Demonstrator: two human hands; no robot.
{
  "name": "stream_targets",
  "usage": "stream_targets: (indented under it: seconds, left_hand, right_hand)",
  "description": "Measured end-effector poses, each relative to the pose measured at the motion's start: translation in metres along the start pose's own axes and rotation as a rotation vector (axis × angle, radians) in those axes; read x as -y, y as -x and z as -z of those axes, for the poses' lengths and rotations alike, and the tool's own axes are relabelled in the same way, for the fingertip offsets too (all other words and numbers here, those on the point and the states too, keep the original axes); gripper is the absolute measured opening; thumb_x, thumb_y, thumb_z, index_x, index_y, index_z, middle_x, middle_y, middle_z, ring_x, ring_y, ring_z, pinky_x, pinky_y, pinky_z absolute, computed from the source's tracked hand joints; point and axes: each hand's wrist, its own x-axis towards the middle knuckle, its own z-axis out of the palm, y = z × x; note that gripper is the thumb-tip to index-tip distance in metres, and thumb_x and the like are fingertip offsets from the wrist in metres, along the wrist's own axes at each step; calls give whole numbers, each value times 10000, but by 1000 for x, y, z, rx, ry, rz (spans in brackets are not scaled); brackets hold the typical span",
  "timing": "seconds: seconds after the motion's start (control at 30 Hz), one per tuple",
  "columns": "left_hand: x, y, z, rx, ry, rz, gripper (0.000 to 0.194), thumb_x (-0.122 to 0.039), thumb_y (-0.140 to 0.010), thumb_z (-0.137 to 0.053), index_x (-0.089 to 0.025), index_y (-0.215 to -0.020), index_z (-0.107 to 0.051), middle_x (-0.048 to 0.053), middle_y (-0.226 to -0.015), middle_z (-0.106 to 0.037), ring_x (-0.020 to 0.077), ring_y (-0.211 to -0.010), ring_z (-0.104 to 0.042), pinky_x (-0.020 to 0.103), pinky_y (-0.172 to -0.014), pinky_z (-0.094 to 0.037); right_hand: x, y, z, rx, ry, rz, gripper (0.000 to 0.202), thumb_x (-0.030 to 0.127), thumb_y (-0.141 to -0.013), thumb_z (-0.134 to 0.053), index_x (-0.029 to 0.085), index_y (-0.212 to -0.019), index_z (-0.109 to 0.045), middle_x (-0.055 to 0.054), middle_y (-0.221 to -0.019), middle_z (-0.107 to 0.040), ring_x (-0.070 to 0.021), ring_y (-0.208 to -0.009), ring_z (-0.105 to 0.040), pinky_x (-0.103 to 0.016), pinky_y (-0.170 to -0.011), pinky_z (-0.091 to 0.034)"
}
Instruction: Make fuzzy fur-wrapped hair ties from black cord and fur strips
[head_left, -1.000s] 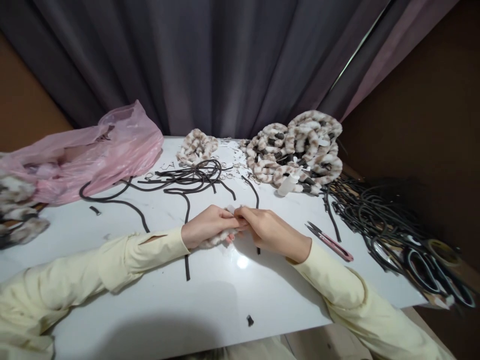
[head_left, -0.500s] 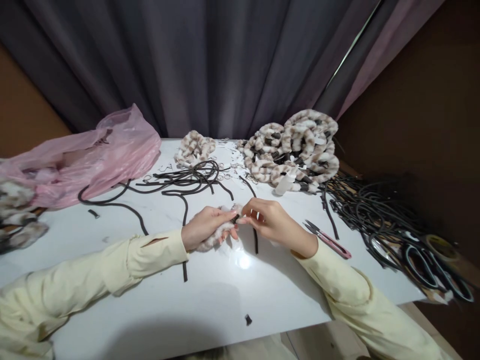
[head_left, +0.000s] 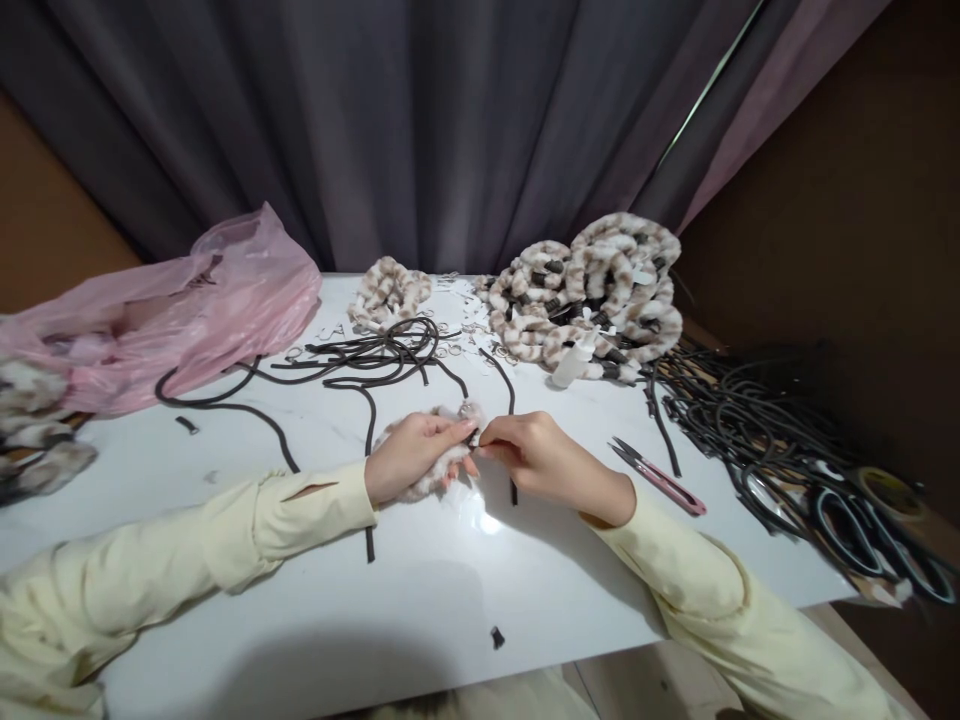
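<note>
My left hand (head_left: 416, 450) is closed around a fluffy white-and-brown fur loop (head_left: 431, 484), most of it hidden under the palm and fingers. A dark band (head_left: 473, 437) shows at the loop's right end, by my left thumb. My right hand (head_left: 536, 455) is closed in a pinch right beside that band. What its fingertips hold is too small and hidden to make out. Dark cord pieces (head_left: 512, 400) lie on the white table (head_left: 390, 620) around both hands, one passing beneath the left wrist.
Small pink-handled snips (head_left: 660, 477) lie right of my right hand. Behind are a pile of fur loops (head_left: 622, 280), a small white bottle (head_left: 573, 362), another fur loop (head_left: 390, 292) and tangled cords (head_left: 390, 355). A pink plastic bag (head_left: 247, 290) sits left, more cords (head_left: 750, 420) right.
My right fingers have closed into a tighter pinch and moved slightly down beside the dark band. My left hand keeps its hold on the fur loop.
</note>
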Motion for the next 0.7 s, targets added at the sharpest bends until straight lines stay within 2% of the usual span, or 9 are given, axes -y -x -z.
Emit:
stream_targets:
  seconds: [0.17, 0.27, 0.33, 0.4, 0.5, 0.57, 0.7]
  left_hand:
    - [0, 1, 0, -21, 68, -47, 390, -505, -725, -609, -117, -698, -638, 28, -616, -643, 55, -449, -502, 159, -451, -410]
    - [0, 1, -1, -52, 97, -46, 373, -503, -710, -629, -131, -712, -612, -9, -553, -594, 52, -440, -496, 150, -433, -388]
    - [-1, 1, -1, -73, 111, -38, 369, -502, -708, -631, -134, -715, -598, -28, -514, -554, 48, -411, -473, 145, -399, -352]
    - [-4, 2, -1, -100, 130, -40, 361, -490, -712, -636, -132, -716, -594, -29, -518, -549, 42, -401, -458, 141, -385, -331]
    - [-14, 3, -2, -136, 181, -76, 345, -469, -718, -644, -128, -744, -594, -3, -588, -596, 58, -473, -513, 146, -432, -374]
    - [-21, 5, -2, -133, 200, -143, 333, -456, -717, -653, -132, -761, -589, 8, -648, -618, 76, -544, -554, 155, -486, -412]
    - [-33, 11, -4, -114, 124, -236, 331, -460, -730, -636, -135, -753, -580, -15, -639, -592, 67, -516, -525, 151, -445, -378]
  right_hand:
    - [-1, 1, 0, 0, 17, 31, 213, -9, -728, -459, 135, -764, -612, -34, -686, -628, -109, -592, -545, -188, -570, -388]
    - [-1, 0, 0, 23, 20, 54, 191, 25, -768, -464, 135, -799, -617, -54, -738, -645, -124, -645, -572, -200, -595, -404]
    - [-1, 0, 1, 22, 8, 14, 134, 82, -798, -498, 134, -787, -621, -50, -707, -641, -122, -620, -565, -206, -580, -399]
    - [-1, 0, 1, 16, -47, -113, 139, 209, -820, -554, 131, -729, -623, -33, -615, -618, -110, -548, -542, -208, -543, -390]
    - [1, -2, 0, 81, -303, -371, 331, 441, -793, -585, 120, -733, -638, -7, -506, -573, -91, -429, -502, -202, -455, -383]
    - [4, -4, -3, 160, -572, -477, 406, 507, -761, -593, 106, -798, -643, -3, -513, -581, -79, -381, -489, -195, -407, -390]
    - [13, -10, -14, 270, -1024, -438, 417, 482, -773, -588, 79, -671, -623, 5, -471, -555, -49, -320, -433, -176, -357, -355]
